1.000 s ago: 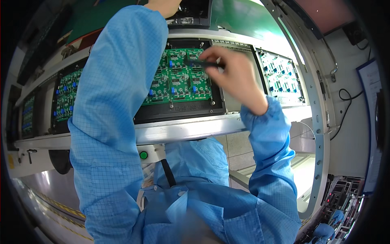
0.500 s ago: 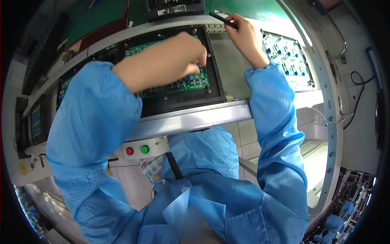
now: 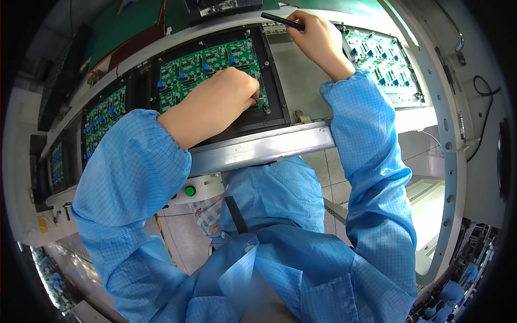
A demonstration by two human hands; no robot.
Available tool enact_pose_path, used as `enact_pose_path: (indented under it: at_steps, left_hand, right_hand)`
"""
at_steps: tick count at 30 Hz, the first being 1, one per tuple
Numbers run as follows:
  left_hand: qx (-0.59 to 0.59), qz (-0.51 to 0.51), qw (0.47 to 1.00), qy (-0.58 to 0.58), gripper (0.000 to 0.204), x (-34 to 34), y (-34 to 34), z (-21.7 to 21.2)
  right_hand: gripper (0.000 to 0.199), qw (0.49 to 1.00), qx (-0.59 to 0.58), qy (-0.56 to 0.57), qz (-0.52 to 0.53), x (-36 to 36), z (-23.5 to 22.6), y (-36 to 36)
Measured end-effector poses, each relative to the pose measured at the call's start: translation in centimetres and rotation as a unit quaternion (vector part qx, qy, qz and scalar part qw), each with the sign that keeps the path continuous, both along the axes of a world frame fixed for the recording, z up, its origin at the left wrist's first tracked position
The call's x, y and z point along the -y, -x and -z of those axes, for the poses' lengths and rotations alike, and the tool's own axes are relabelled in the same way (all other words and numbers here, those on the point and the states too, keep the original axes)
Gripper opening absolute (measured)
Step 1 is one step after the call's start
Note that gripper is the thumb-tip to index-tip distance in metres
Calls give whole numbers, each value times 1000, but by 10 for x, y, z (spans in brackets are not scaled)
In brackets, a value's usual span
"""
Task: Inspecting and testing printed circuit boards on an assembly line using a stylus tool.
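A green circuit board with blue parts lies in a black frame carrier on the line in front of me. My left hand reaches across its near part. The fingers are pinched together low over its right end, by the near right corner; whatever is between them is too small or hidden to make out. My right hand is raised at the far side, to the right of that carrier. It is closed around a slim black pen-like tool, which points left.
More green boards sit in carriers, a left board and a right board. A metal rail runs along the near edge. Below it is a green button. A black box stands at the back.
My left hand has come down nearer to me, onto the board's near right part, its fingers now pinched together. My right hand stays raised with the black tool. The view has shifted slightly.
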State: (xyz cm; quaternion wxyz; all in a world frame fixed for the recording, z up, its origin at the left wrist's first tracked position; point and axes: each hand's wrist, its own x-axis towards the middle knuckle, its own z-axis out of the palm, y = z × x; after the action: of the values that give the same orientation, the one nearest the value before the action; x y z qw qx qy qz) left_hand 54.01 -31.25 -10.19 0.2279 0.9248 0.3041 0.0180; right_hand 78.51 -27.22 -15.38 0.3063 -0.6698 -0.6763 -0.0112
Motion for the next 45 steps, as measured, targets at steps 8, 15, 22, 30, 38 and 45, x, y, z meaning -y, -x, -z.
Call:
enact_pose_path:
  at_steps: [8,15,22,30,38,45]
  left_hand:
    - [-53,-9,996,-72,13,4,-11,15]
    - [-69,-12,991,-114,13,28,-5,9]
    - [-79,-22,992,-94,14,37,21,-19]
    - [-37,-10,997,-63,16,45,79,-67]
    - [-54,-220,959,-170,32,45,230,-131]
    - [32,-336,941,16,73,86,354,-133]
  right_hand:
    - [26,1000,2,-4,-13,-2,20,-15]
    - [25,999,-1,-14,-34,15,12,-9]
    - [27,999,-7,-6,-38,23,-17,18]
    - [28,999,-2,30,-35,35,-62,67]
    - [22,998,-50,-3,-27,36,-110,125]
    - [19,995,-95,-16,-38,60,-160,199]
